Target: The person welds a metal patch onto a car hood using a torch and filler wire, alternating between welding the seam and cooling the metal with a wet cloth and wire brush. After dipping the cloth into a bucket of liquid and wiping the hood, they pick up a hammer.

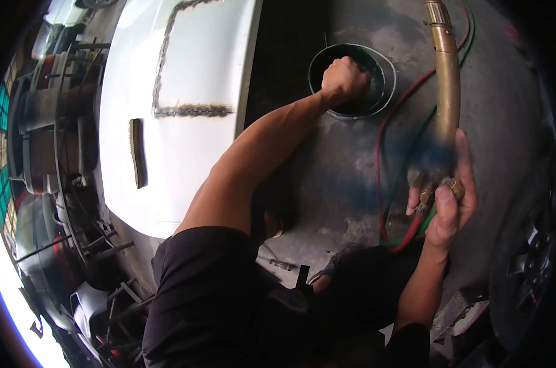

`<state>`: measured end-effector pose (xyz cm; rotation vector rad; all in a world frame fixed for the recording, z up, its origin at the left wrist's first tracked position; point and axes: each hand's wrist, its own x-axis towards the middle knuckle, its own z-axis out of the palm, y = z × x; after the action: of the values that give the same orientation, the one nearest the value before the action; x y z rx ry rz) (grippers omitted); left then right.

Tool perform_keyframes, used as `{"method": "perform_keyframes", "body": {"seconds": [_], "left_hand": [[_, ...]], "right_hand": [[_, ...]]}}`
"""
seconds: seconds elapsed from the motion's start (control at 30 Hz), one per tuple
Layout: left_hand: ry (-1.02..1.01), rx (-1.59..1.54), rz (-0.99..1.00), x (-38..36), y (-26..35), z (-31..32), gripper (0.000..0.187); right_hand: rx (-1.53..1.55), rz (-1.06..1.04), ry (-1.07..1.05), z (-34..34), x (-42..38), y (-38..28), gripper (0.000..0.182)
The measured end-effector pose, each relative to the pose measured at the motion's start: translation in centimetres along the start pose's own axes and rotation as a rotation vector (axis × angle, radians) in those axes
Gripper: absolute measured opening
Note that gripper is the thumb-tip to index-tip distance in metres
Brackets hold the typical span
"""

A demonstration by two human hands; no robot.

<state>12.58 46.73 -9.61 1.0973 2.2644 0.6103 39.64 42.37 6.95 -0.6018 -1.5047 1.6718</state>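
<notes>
The left hand (346, 76) is hanging curled inside a round dark-green bucket (378, 75), any grip there hidden. Well apart, the right hand (453, 208) is clasping a long brass torch (448, 86), probably leaving the brassy valve knobs (454, 187) within easy reach.

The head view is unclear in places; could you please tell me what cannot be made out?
Head view:
Left hand: fingertips, and anything they hold, hidden by the hand itself inside the bucket.
Brass torch: far end cut off by the top edge; lower part blurred by a bluish smear.
Wheel: right side lost in the dark lens border.
</notes>
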Motion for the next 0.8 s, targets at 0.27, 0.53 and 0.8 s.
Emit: {"method": "perform_keyframes", "body": {"seconds": [0.27, 0.53, 0.8], "left_hand": [[-0.216, -0.474, 0.11, 0.5, -0.9, -2.7, 0.069], [-0.1, -0.072, 0.57, -13.4, -2.2, -10.6, 0.043], [0.141, 0.062, 0.569, -19.0, -10.8, -11.7, 0.036]], "right_hand": [[0.03, 0.074, -0.008, -0.5, -0.7, 0.4, 0.077], [-0.13, 0.062, -0.027, 0.1, -1.0, 1.1, 0.077], [-0.169, 0.102, 0.013, 0.2, -1.2, 2.0, 0.075]]}}
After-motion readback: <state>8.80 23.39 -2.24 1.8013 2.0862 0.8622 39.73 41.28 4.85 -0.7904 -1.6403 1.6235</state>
